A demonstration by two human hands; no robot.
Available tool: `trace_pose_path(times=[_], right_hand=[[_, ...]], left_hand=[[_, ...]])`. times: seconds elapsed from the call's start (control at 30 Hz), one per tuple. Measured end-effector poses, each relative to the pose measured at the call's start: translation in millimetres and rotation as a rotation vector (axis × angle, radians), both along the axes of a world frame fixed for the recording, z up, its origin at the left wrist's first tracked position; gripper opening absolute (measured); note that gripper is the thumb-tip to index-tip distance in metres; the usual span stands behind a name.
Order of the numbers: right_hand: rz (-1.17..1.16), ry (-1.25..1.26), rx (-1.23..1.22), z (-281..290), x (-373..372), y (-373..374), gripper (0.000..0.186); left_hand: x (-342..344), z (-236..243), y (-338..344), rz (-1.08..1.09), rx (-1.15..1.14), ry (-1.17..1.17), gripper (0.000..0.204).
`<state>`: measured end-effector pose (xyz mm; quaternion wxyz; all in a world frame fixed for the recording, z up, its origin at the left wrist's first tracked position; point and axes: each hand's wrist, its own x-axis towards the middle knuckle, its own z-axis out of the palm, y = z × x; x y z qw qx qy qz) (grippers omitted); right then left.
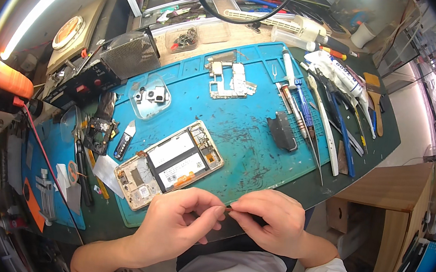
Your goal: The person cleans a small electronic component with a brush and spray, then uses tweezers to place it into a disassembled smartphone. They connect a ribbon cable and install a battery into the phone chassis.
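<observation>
My left hand and my right hand meet at the front edge of the teal work mat. Each hand is closed in a pinch, and between their fingertips is a tiny dark part with a reddish edge, too small to name. Just beyond my left hand lies an opened phone frame, its white-and-black battery showing inside. Farther back on the mat rest a phone circuit board and a clear tray holding small camera modules. To the right sits a black plastic cover piece.
Tweezers, screwdrivers, brushes and a white tube crowd the right side. Dark electronic parts, pliers and a utility knife lie left. A black ring hangs over the back; a wooden cabinet stands right.
</observation>
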<state>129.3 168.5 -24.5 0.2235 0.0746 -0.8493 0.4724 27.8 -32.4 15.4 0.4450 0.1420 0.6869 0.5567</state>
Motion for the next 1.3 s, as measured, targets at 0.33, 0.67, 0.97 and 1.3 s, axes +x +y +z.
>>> trace_pose_path(times=[0.33,0.67,0.97,1.3], right_hand=[[-0.006,0.01,0.026,-0.6,-1.4,0.7,0.024],[-0.027,0.011,0.032,0.0,-1.5,-0.5,0.021],[-0.032,0.007,0.021,0.3,-1.9,-0.8,0.023],[-0.042,0.005,0.021,0.2,-1.3,-0.6,0.023]], left_hand=[[-4.1,3.1,1.4,0.025,-0.003,-0.067,0.021],[-5.2,3.0,1.4,-0.031,-0.009,-0.028,0.02],[-3.7,0.6,0.8,-0.014,0.008,-0.026,0.021],[-4.6,1.2,0.6,-0.055,0.003,-0.001,0.018]])
